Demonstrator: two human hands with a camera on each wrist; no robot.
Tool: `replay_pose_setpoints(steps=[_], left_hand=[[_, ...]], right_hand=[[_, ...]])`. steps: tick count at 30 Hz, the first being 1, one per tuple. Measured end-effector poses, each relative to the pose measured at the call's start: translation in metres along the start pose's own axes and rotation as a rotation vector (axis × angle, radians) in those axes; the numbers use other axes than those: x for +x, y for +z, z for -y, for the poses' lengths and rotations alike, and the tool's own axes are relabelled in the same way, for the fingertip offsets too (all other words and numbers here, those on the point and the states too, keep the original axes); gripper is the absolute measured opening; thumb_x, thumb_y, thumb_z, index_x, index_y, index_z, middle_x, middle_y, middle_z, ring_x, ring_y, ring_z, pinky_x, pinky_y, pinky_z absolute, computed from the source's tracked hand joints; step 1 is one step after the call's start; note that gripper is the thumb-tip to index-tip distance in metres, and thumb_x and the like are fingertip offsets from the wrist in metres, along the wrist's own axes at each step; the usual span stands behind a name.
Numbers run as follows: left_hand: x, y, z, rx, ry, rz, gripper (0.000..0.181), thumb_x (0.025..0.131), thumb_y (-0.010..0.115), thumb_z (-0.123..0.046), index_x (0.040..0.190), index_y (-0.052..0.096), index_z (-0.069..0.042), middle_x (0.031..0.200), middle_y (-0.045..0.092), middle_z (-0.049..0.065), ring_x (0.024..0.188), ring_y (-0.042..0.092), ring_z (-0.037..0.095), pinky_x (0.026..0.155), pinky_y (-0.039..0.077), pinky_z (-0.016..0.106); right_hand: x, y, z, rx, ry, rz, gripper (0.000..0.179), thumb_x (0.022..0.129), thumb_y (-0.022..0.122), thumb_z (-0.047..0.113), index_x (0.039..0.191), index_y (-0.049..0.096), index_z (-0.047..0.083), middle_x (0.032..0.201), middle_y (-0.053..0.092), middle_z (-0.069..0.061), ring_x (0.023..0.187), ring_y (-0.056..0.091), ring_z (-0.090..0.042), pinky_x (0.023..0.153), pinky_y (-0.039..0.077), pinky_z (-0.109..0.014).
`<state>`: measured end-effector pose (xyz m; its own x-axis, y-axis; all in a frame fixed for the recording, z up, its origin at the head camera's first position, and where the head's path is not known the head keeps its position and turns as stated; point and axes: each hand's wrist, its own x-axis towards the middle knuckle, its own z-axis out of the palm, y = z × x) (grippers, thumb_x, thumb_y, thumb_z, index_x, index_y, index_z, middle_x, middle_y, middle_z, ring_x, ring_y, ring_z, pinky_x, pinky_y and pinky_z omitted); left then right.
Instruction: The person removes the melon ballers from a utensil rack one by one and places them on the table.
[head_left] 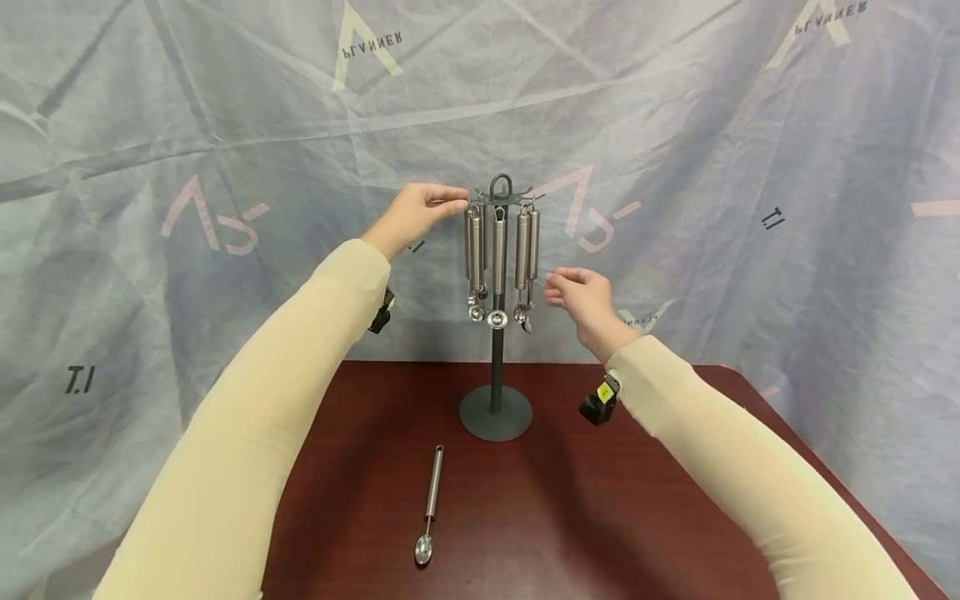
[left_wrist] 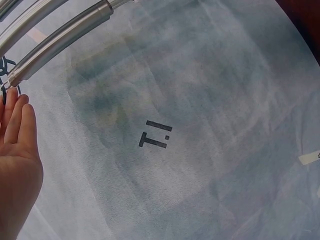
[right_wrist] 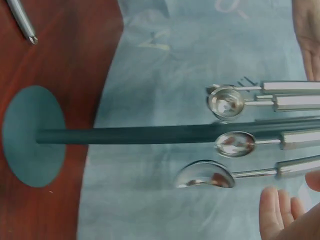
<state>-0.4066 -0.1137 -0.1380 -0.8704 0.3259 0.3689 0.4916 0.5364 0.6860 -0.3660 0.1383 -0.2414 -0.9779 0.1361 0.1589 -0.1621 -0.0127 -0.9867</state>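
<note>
Bunch of steel spoons (head_left: 499, 258) dangling off a rack (head_left: 497, 358) on the desk (head_left: 660, 500). Left grip (head_left: 412, 217) touches its top at 10 o'clock, can't tell if pinching; right grip (head_left: 587, 302) is relaxed, empty at 4. Loose spoon (head_left: 433, 492) lies toward 7.

Slender silver-metal scoops (head_left: 499, 258), upright, bowls (head_left: 497, 319) downward, around the top of 1 dark, round-based stand (head_left: 497, 367)
</note>
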Motion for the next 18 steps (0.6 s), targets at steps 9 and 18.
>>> replay_pose_setpoints(steps=[9,18], left_hand=[[0.000,0.001,0.001,-0.012,-0.001,-0.004,0.047,0.097,0.059,-0.034,0.139,0.055,-0.012,0.146,0.050,0.003,0.134,0.047,0.018,0.112,0.038,0.037],[-0.002,0.001,-0.002,0.011,-0.006,-0.005,0.047,0.097,0.058,-0.036,0.139,0.055,-0.013,0.146,0.050,0.003,0.135,0.046,0.018,0.112,0.038,0.036]], right_hand=[[0.015,0.014,0.008,0.028,-0.087,-0.003,0.042,0.095,0.060,0.007,0.135,0.052,-0.005,0.133,0.058,-0.022,0.106,0.063,-0.023,0.101,0.050,-0.034],[0.025,0.016,0.008,-0.001,-0.154,0.063,0.041,0.098,0.054,0.003,0.139,0.050,-0.003,0.135,0.056,-0.022,0.113,0.061,-0.022,0.104,0.048,-0.032]])
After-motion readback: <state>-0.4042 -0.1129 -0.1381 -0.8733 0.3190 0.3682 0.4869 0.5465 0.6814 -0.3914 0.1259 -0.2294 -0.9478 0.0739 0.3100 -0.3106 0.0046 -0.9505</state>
